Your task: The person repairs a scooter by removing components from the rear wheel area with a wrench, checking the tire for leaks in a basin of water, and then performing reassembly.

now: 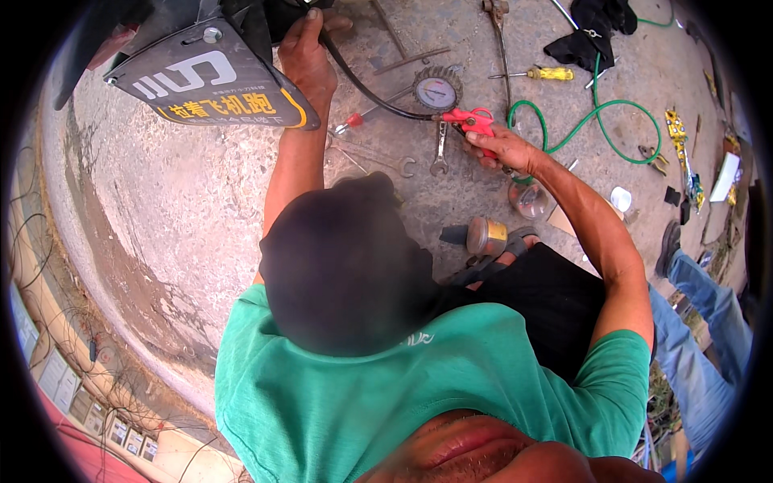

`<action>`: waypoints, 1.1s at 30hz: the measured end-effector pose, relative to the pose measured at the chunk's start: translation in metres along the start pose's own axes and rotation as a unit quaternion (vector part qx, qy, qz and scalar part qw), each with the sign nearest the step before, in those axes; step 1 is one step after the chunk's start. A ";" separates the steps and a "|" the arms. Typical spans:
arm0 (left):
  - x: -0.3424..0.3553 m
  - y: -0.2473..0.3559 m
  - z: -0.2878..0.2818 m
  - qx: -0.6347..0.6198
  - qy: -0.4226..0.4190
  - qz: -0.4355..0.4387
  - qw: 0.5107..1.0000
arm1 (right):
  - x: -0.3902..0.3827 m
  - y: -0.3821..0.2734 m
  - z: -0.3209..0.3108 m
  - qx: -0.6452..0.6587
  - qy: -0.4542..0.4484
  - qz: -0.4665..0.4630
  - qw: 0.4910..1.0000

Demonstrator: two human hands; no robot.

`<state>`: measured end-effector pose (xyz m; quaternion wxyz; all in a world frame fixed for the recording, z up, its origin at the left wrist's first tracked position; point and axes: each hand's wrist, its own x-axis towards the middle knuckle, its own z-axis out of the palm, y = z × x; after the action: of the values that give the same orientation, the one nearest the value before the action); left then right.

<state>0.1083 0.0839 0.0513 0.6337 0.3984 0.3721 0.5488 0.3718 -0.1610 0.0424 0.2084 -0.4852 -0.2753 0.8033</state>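
My left hand is closed around a black hose near its end, at the dark underside of something bearing a printed grey plate at top left; its exact grip is partly hidden. My right hand grips a red inflator handle, with a round pressure gauge attached and the hose running from it toward my left hand. A wrench lies just beneath the gauge, with more wrenches and a screwdriver to its left. A dark rounded shape covers the middle of my body.
Yellow-handled screwdriver, green hose, black cloth and assorted tools lie on the concrete. A clear jar and lidded container stand near my foot. Another person's jeans-clad legs are at right; cables and boxes at left.
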 end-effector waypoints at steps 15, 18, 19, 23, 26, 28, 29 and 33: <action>-0.001 0.002 0.001 0.001 -0.007 0.000 1.000 | -0.001 -0.004 0.003 -0.006 0.005 0.005 1.000; -0.001 0.002 0.002 0.003 -0.006 -0.001 1.000 | -0.001 -0.004 0.003 -0.008 0.006 0.006 1.000; -0.002 0.003 0.003 0.004 -0.005 -0.001 1.000 | -0.001 -0.004 0.003 -0.009 0.006 0.005 1.000; -0.006 0.008 0.009 0.045 -0.008 0.011 0.999 | -0.002 -0.004 0.003 -0.006 0.001 -0.001 1.000; -0.006 0.008 0.008 0.050 -0.010 0.009 0.999 | -0.002 -0.005 0.004 0.002 0.000 -0.001 1.000; -0.006 0.008 0.007 0.047 -0.013 0.011 0.999 | -0.002 -0.005 0.005 0.009 0.001 0.000 1.000; -0.006 0.008 0.008 0.047 -0.013 0.011 0.999 | -0.002 -0.005 0.005 0.010 0.004 0.002 1.000; -0.006 0.008 0.008 0.048 -0.008 0.007 0.999 | -0.002 -0.005 0.004 0.008 0.005 0.003 1.000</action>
<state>0.1118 0.0779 0.0621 0.6132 0.4348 0.3905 0.5315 0.3694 -0.1596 0.0483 0.2114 -0.4882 -0.2666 0.8037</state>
